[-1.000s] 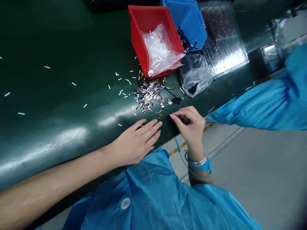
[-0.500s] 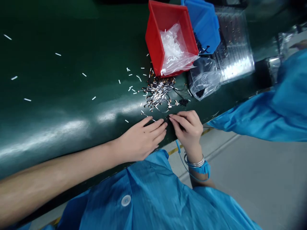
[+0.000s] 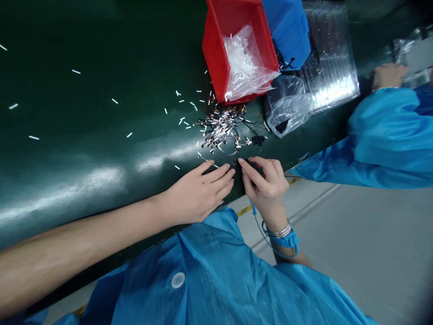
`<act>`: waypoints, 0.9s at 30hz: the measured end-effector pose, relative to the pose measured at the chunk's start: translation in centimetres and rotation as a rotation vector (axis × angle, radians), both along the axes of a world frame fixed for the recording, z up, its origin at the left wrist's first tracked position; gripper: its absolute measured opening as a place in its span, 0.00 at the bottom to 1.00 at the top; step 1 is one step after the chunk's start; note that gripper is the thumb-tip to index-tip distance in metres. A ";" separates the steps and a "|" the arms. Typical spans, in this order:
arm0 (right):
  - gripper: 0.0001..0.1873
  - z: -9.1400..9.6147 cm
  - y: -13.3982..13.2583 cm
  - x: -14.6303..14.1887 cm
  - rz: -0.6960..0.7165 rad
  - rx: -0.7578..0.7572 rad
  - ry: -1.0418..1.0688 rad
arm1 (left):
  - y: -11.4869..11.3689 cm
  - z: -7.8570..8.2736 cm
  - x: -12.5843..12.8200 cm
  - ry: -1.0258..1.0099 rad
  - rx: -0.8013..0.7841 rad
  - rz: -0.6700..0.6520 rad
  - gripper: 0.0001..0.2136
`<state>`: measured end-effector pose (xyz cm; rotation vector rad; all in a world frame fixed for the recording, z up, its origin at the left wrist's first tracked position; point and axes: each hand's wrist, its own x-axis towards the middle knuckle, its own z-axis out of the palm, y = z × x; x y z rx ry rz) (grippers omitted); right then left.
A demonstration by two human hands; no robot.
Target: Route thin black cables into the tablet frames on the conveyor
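**Q:** Where do the pieces lie, and how are they made?

**A:** A loose heap of short wire pieces [image 3: 221,128] with shiny metal ends is lying on the glossy green bench [image 3: 84,113], at twelve o'clock from the hands. White slivers [image 3: 128,134] are strewn toward nine o'clock.

**Q:** How are the hands placed?

**A:** The left hand [image 3: 198,194] is laid flat, fingers together, with nothing seen gripped. The right hand [image 3: 264,185] is curled, its fingertips brought together beside a small dark piece [image 3: 236,162]; whether that piece is pinched cannot be told.

**Q:** What is done, and what is left?

**A:** Much of the heap appears left, judging by its loose, tangled lie. A polythene bag [image 3: 241,63] of white plastic pieces is held in a red plastic bin [image 3: 213,49], and a ridged clear tray [image 3: 329,63] is placed at one o'clock.
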<state>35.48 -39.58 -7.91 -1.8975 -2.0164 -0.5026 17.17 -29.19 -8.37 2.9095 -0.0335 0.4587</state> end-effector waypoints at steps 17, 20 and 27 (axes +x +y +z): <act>0.17 -0.4 0.2 0.7 0.068 -0.028 0.154 | 0.0 0.0 0.1 0.052 -0.029 -0.010 0.20; 0.15 0.2 0.4 0.5 0.061 0.014 0.243 | 0.0 0.0 0.0 0.066 -0.044 -0.015 0.20; 0.09 3.4 2.5 0.7 0.206 -0.140 0.151 | 2.2 2.5 -1.0 -0.255 -0.309 0.173 0.12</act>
